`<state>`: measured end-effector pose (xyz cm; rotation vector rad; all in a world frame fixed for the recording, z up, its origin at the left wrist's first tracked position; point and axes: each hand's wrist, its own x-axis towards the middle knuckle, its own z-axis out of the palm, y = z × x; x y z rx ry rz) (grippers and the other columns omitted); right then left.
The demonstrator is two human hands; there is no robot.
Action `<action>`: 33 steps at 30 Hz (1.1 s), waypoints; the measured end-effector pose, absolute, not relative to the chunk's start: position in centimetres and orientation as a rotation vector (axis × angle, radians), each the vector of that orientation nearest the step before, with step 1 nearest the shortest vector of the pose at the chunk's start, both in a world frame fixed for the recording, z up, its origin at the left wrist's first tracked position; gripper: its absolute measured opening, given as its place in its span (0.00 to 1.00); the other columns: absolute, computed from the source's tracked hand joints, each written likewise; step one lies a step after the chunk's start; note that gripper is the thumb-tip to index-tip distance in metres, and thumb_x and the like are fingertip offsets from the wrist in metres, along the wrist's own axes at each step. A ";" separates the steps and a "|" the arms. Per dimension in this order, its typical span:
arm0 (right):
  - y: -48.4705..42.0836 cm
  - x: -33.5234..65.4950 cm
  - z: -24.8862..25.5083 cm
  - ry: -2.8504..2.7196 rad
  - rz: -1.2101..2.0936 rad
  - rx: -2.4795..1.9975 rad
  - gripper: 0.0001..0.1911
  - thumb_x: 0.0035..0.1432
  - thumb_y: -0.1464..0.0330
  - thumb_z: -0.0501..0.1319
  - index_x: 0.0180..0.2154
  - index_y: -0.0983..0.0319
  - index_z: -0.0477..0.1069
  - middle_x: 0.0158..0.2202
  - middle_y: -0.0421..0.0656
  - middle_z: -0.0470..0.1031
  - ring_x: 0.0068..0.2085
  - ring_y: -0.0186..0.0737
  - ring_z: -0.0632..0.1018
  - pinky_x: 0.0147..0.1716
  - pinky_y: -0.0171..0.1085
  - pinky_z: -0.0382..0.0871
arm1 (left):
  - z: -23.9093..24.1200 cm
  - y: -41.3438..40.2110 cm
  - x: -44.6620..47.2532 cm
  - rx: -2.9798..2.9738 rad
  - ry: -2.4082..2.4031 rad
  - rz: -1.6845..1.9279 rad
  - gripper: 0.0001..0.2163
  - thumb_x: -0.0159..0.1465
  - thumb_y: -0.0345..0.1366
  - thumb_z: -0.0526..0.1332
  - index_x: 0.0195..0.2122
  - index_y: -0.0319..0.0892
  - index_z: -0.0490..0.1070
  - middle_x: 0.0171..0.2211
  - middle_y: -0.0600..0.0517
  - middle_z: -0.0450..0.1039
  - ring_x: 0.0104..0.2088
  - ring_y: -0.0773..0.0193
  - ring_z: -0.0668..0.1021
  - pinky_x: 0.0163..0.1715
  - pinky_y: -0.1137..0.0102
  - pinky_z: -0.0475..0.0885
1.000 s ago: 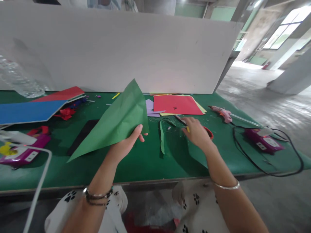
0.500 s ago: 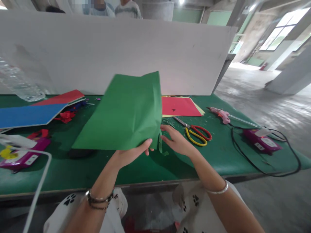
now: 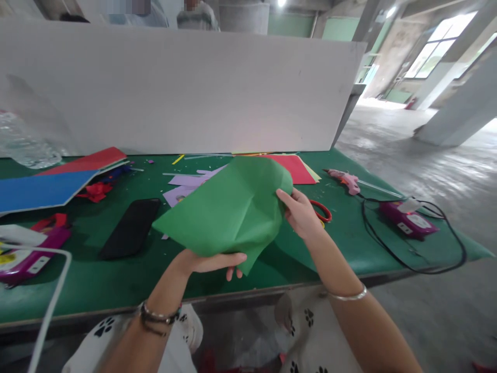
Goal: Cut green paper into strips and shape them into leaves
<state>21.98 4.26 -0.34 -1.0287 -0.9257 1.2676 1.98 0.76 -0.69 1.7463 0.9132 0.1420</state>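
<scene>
Left hand (image 3: 209, 262) and right hand (image 3: 302, 213) hold green paper (image 3: 229, 210) by its edges, near red-handled scissors (image 3: 328, 212).

Green sheet (image 3: 227, 207): matt paper, creased. Purple box (image 3: 404, 217): glossy plastic. Bangle (image 3: 351, 297): shiny metal.

No readable lettering is showing. A pale patch (image 3: 422, 223) on the right-hand purple box (image 3: 410, 219) is looking too blurred.
</scene>
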 end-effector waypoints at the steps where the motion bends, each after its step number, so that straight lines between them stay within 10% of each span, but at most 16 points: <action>1: 4.5 22.1 -0.4 -0.880 1.215 -1.046 0.15 0.36 0.63 0.65 0.30 0.61 0.69 0.24 0.37 0.74 0.25 0.33 0.73 0.25 0.33 0.68 | -0.6 0.9 1.8 1.751 0.918 0.160 0.19 0.58 0.44 0.51 0.14 0.41 0.64 0.17 0.55 0.70 0.24 0.70 0.73 0.33 0.74 0.68; 12: 6.3 27.5 0.3 -0.561 0.897 -0.884 0.06 0.42 0.70 0.61 0.28 0.60 0.66 0.27 0.35 0.73 0.28 0.31 0.74 0.29 0.34 0.71 | -2.6 1.4 3.6 2.293 1.116 0.416 0.21 0.57 0.37 0.54 0.53 0.47 0.56 0.53 0.47 0.57 0.51 0.59 0.65 0.47 0.64 0.64; 22: 6.2 29.5 0.8 -0.360 0.728 -0.875 0.05 0.48 0.74 0.54 0.31 0.62 0.65 0.32 0.38 0.72 0.34 0.33 0.74 0.36 0.39 0.71 | -3.1 0.8 4.8 2.584 1.180 0.102 0.17 0.59 0.34 0.53 0.51 0.45 0.62 0.55 0.46 0.58 0.54 0.55 0.61 0.49 0.59 0.62; 33: 6.8 31.0 0.2 -0.246 0.721 -0.888 0.06 0.49 0.74 0.54 0.33 0.65 0.67 0.33 0.40 0.72 0.32 0.31 0.74 0.36 0.36 0.71 | -2.2 1.0 5.2 2.546 1.362 0.055 0.13 0.62 0.33 0.46 0.36 0.38 0.69 0.35 0.46 0.69 0.39 0.58 0.72 0.37 0.66 0.68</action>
